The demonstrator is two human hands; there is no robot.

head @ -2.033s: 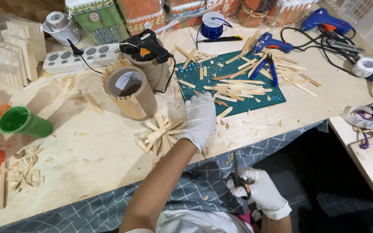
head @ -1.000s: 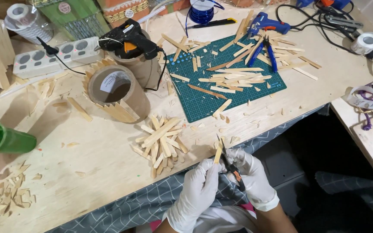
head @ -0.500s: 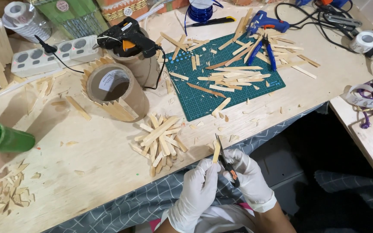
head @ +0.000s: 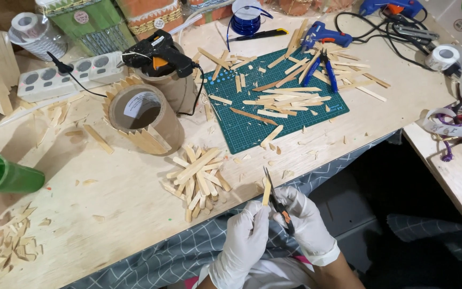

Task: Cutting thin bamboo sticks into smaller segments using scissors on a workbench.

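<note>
Trimming one wooden stick at the table edge

My left hand [head: 244, 235] is pinching one wooden stick [head: 266, 191] upright — my right hand [head: 306, 222], touching it, is gripping one cutter [head: 278, 206] whose blades are meeting the stick, just right of one stick pile [head: 196, 179].

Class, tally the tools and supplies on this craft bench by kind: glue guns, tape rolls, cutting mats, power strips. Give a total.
Glue guns: 3, black, blue, blue
Tape rolls: 2, left, right
Cutting mats: 1
Power strips: 1
Total: 7
</note>
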